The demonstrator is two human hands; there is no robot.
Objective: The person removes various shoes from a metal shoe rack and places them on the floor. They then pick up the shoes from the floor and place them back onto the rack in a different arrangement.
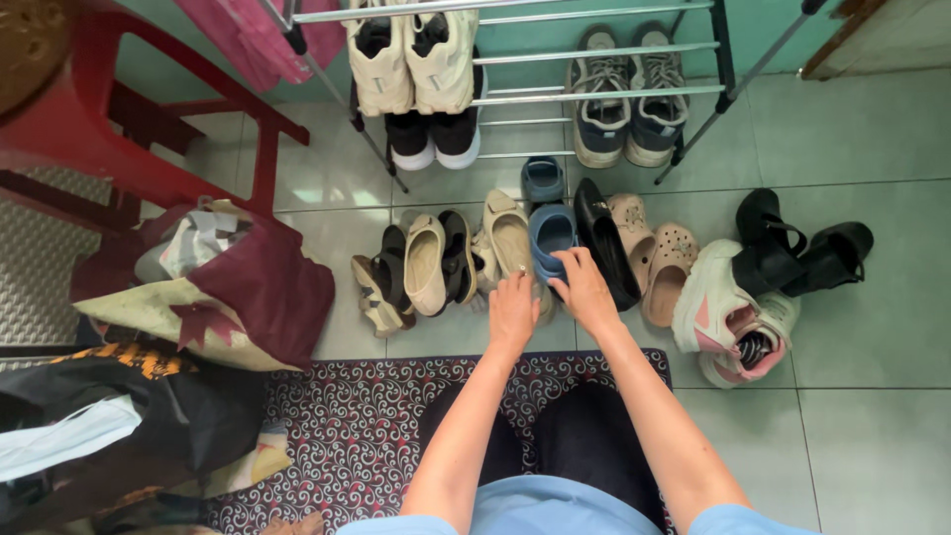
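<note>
Blue clog (551, 238) sits on the tiled floor (872, 139) mid-row, between a beige flat shoe (511, 241) and a black flat shoe (604, 243). Right hand (584, 289) is on the clog's heel end, fingers curled over it; can't tell if the grip is actually closed on it. Left hand (512, 309) is just beside, fingers bent down at the beige shoe's heel, grip state unclear too. Pink clogs (656, 253) further right, then pink-white sneakers (728, 317) and black sandals (792, 248). Metal shoe rack (594, 54) behind. Patterned rug (357, 426) under the person.
</note>
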